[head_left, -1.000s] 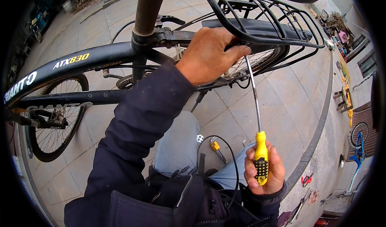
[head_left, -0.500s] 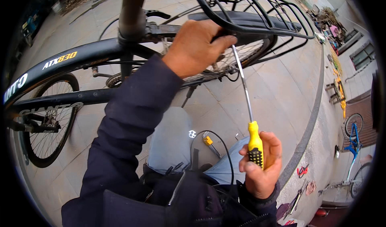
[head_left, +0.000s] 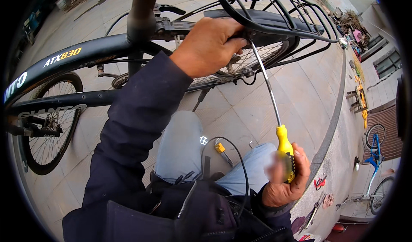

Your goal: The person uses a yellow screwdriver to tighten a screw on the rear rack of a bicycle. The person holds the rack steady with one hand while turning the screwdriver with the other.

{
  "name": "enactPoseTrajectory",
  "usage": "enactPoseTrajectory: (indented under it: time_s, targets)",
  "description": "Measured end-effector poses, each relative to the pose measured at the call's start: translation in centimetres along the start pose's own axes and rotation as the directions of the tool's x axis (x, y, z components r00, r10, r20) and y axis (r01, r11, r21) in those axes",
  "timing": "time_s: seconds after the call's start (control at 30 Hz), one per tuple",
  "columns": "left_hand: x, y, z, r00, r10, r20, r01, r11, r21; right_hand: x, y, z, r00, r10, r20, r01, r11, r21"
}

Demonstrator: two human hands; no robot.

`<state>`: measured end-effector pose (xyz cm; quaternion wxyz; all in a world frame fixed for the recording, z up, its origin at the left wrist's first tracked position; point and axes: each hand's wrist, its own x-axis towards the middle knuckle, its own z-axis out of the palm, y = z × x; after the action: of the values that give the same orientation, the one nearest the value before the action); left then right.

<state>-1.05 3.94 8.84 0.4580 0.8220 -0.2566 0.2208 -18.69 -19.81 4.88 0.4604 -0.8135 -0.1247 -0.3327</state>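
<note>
My right hand [head_left: 288, 177] is wrapped round the yellow-and-black handle of a screwdriver [head_left: 285, 145]. Its long metal shaft slants up and left, and the tip meets a spot under the front of a black rear rack [head_left: 257, 27]. At that spot my left hand [head_left: 210, 47] has its fingers bent and pressed together beside the rack and the black mudguard [head_left: 274, 18]; what they pinch, if anything, is hidden. Rack and mudguard belong to a black bicycle [head_left: 103, 53], whose rear wheel [head_left: 270, 55] shows beneath them.
An adjustable wrench with a yellow grip [head_left: 220, 148] and a small silver plate with holes [head_left: 203, 140] lie on the paving by my knees. A black cord loops over my lap. To the right are red-handled pliers [head_left: 319, 183] and a blue bicycle [head_left: 375, 156].
The screwdriver handle and my right hand have shifted right and slightly up, with the fingers turned round the handle. My left hand stays by the rack, its thumb tucked in more.
</note>
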Motion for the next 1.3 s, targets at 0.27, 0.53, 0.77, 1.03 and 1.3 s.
enactPoseTrajectory:
  time_s: [0.27,0.53,0.77,1.03,1.3]
  targets:
    - [0.0,-0.2,0.2,0.998,0.048,-0.033,-0.048,0.999,0.003,0.3,-0.5,0.1,0.987,-0.12,0.109,0.145,0.955,-0.258]
    - [0.0,-0.5,0.6,0.988,0.115,-0.107,-0.11,0.992,0.055,0.2,-1.7,0.6,0.934,0.354,-0.052,-0.344,0.927,0.147]
    - [-0.1,-0.4,0.3,0.994,0.087,-0.067,-0.081,0.992,0.099,2.1,-1.7,-0.3,0.632,0.643,0.433,-0.735,0.321,0.597]
    - [0.0,-0.4,0.5,0.993,0.092,-0.069,-0.085,0.991,0.103,1.3,-1.4,-0.2,0.761,0.525,0.381,-0.649,0.62,0.441]
    - [0.0,-0.4,0.4,0.989,0.123,-0.081,-0.114,0.987,0.109,2.1,-2.6,0.1,0.717,0.608,0.34,-0.69,0.551,0.469]
